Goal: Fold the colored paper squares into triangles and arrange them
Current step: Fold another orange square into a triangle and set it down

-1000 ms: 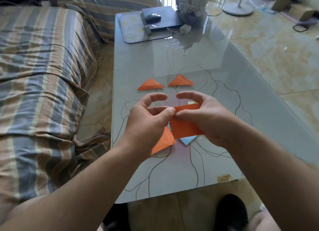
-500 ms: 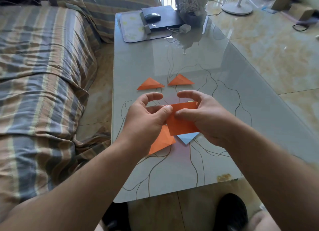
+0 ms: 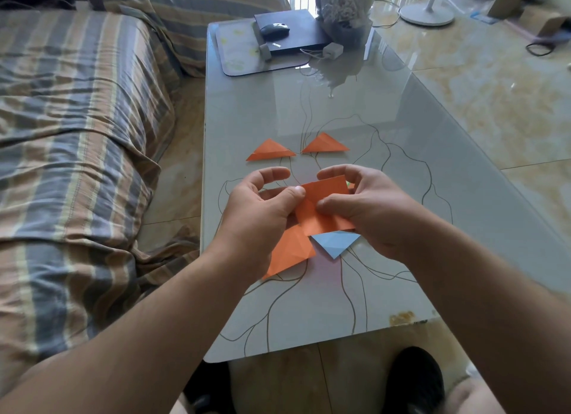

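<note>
Above the glass table [image 3: 401,172], left hand [image 3: 262,209] and right hand [image 3: 370,209] both pinch an orange paper square [image 3: 324,219]; two folded orange triangles [image 3: 270,150] lie beyond, blue paper [image 3: 335,242] beneath.

Two folded triangles [image 3: 270,150] [image 3: 325,144] side by side mid bench [image 3: 401,166], behind both hands. Held sheet [image 3: 324,209] btwn left hand [image 3: 256,216] & right hand [image 3: 377,209], above two flat sheets [image 3: 290,250] [image 3: 335,242]. Sofa [image 3: 77,135] left of bench; laptop [image 3: 290,32] at far end.
</note>
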`<control>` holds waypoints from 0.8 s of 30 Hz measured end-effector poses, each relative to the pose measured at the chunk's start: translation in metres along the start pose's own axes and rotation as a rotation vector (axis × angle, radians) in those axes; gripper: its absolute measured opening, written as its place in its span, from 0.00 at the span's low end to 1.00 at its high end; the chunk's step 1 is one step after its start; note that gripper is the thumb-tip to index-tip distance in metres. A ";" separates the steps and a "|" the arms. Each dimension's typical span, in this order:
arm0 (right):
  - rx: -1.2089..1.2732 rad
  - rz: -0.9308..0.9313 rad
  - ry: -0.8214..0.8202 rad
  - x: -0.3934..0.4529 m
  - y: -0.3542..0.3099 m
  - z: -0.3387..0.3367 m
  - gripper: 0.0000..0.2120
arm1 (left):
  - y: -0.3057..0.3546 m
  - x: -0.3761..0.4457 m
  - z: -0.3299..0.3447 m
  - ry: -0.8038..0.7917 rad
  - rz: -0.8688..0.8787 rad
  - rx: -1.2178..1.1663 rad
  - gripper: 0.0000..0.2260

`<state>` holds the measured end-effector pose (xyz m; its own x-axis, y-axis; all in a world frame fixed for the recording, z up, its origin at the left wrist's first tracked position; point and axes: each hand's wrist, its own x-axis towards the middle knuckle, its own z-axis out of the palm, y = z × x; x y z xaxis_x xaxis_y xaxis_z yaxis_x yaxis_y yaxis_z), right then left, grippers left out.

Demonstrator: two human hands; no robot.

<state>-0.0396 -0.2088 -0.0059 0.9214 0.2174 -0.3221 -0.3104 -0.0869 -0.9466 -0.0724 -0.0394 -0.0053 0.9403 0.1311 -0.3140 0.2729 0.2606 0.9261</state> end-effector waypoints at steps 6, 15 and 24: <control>0.021 0.009 0.000 0.000 0.000 0.000 0.20 | 0.000 -0.003 0.000 -0.078 -0.019 0.128 0.16; 0.008 0.009 -0.016 -0.002 -0.002 0.001 0.20 | 0.001 0.001 -0.001 -0.058 -0.015 0.113 0.19; -0.019 0.013 -0.047 -0.001 -0.005 -0.006 0.22 | 0.008 0.005 -0.006 -0.091 -0.042 0.046 0.17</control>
<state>-0.0378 -0.2140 -0.0008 0.9053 0.2616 -0.3346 -0.3170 -0.1083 -0.9422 -0.0669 -0.0309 -0.0006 0.9417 0.0328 -0.3347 0.3199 0.2199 0.9216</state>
